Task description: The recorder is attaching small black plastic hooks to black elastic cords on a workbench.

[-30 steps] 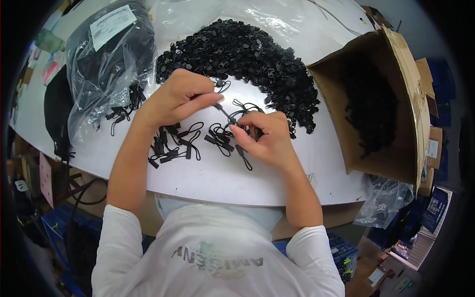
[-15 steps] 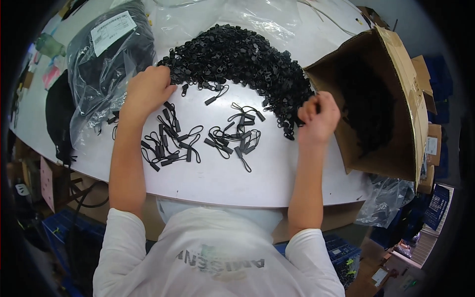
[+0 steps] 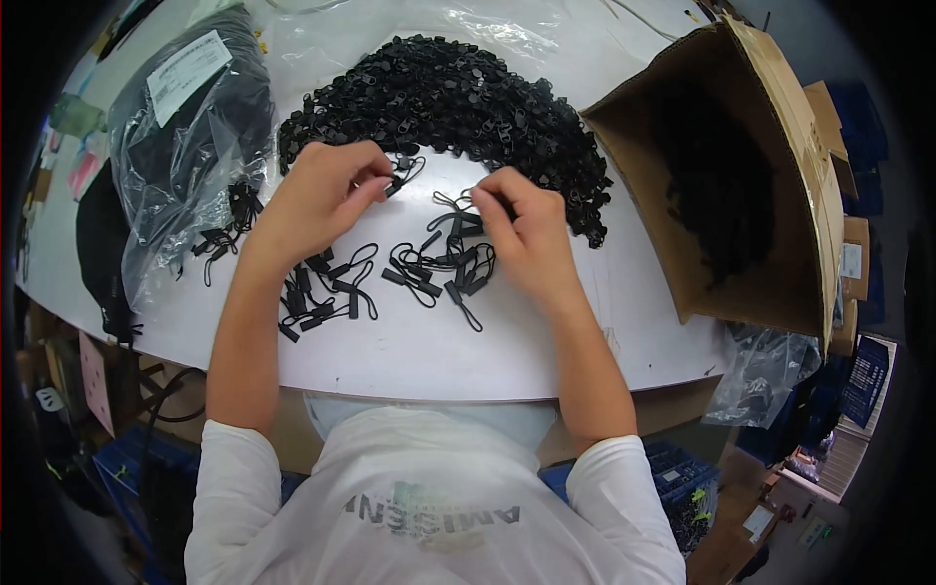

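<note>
Large numbers of black zipper sliders (image 3: 458, 97) lie heaped in an arc across the white table. Two loose groups of black cord zipper pulls, one on the left (image 3: 327, 297) and one in the middle (image 3: 448, 258), lie nearer to me. My left hand (image 3: 327, 200) is at the heap's front edge, thumb and fingertips closed beside a single cord pull (image 3: 414, 168); a dark bit shows between them. Over the upper edge of the middle group, my right hand (image 3: 531, 229) has thumb and forefinger pinched, with something small and dark in its grip. What exactly each hand holds is hidden.
A tipped cardboard box (image 3: 634, 127) with dark contents opens toward the heap at right. At left sits a clear plastic bag (image 3: 195, 127) of black goods, with more cord pulls (image 3: 219, 244) beside it. Clear plastic sheeting (image 3: 341, 39) lies behind the heap.
My right hand has come left from the heap's right end to the middle cord pulls. My left hand has moved right, its fingertips now beside the single cord pull. The whole view has shifted slightly.
</note>
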{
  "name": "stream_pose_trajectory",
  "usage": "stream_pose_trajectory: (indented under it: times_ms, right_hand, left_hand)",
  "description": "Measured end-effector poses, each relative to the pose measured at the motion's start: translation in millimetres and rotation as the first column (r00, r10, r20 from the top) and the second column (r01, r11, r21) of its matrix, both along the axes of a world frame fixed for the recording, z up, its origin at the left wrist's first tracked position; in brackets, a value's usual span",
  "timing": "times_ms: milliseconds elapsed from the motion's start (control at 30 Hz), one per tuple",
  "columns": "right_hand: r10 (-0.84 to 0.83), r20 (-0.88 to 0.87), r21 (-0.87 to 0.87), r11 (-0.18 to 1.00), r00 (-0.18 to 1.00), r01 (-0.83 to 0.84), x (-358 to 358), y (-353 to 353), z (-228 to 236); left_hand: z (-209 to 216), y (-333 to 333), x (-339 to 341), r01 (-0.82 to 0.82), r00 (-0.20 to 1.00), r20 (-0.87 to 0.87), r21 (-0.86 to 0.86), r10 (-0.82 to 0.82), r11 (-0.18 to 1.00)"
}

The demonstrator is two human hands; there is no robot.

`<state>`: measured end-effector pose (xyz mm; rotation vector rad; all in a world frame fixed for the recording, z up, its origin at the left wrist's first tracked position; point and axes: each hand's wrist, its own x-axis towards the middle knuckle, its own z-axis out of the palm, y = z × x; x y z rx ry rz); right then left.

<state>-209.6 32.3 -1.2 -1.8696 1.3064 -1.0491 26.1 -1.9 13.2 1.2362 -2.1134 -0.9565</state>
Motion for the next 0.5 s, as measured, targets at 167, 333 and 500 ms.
stream_pose_trajectory:
  times_ms: [167,333,500]
  right_hand:
    - [0.065,-0.146,-0.106,0.991,0.987,-0.081,3.7,-0.1,-6.3]
    - [0.060,-0.151,-0.067,0.995,0.987,-0.071,7.8,3.6,1.2]
    - [0.146,-0.215,-0.095,0.981,0.966,-0.170,5.1,2.3,0.4]
  left_hand:
    - [-3.3,3.8,-12.6,0.071,0.993,-0.097,-0.032,-0.074,0.997]
    - [-3.0,6.4,-17.5,0.106,0.988,-0.114,0.009,-0.105,0.994]
    - [-4.2,6.1,-20.0,0.150,0.974,-0.180,0.048,-0.140,0.987]
